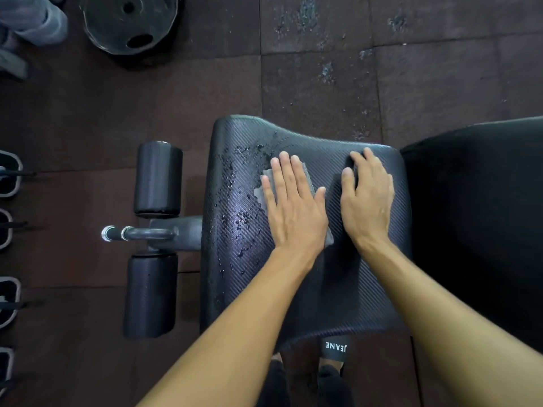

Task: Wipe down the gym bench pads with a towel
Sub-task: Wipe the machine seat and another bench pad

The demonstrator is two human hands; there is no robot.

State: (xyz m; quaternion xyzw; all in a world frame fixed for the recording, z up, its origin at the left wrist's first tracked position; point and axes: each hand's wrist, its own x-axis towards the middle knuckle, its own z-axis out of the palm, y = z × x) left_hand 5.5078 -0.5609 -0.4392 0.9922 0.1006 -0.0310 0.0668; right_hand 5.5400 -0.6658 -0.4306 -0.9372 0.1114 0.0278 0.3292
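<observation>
We are pressing our left hand (293, 201) flat on a small grey towel (259, 191), fingers straight and spread, so the cloth is pinned under the palm and not gripped; only its corners are showing past the hand. The towel is lying near the middle of the black seat pad (338, 289), just beside a patch of water droplets (235, 218) spread over the pad's left part. Our right hand (367, 198) is resting on the pad's right part, fingers loosely bent, holding nothing and seemingly bracing us. We are judging the towel to be thin, limp and light, likely to bunch or slip out unless the palm is bearing down on it, so flat pressure over its centre looks better than pinching an edge. The pad looks firm but slightly cushioned, ribbed and slick where wet. To the pad's left its rounded edge is dropping off toward two foam rollers (157, 177) on a metal bar, so a stroke that way is needing to stop at the rim. To the pad's right the back pad (476, 215) is sitting close by, dark and hard to read. Beyond the pad's far edge the rubber floor (323, 69) is lying open, and a weight plate (126, 22) is sitting well apart.
</observation>
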